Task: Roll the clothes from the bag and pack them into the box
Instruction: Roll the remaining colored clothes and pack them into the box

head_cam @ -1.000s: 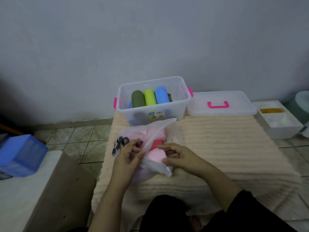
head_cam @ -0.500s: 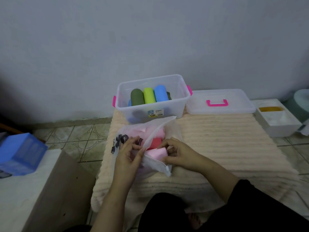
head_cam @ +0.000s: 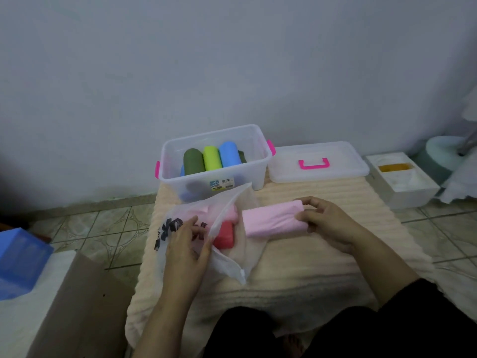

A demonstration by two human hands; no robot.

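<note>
Right hand (head_cam: 333,223), clamped on the folded pink garment (head_cam: 271,218), has drawn it out of the bag (head_cam: 227,264) to the right; a second ago it was inside. Left hand (head_cam: 185,244) pinches the bag mouth. Rolling comes next; the box (head_cam: 255,161) lies beyond.

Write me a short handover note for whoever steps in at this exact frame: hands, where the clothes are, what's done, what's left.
Right hand: grips one end of a folded pink garment, which is out of the bag and over the cream mat.
Left hand: holds the edge of the frosted zip bag at its opening.
In the bag: a red garment and more pink fabric.
Done: dark green, lime and blue rolls lie in the clear box, with others partly hidden. Its lid lies beside it.
Left: roll the pink garment, pack it, then handle the rest of the bag.
</note>
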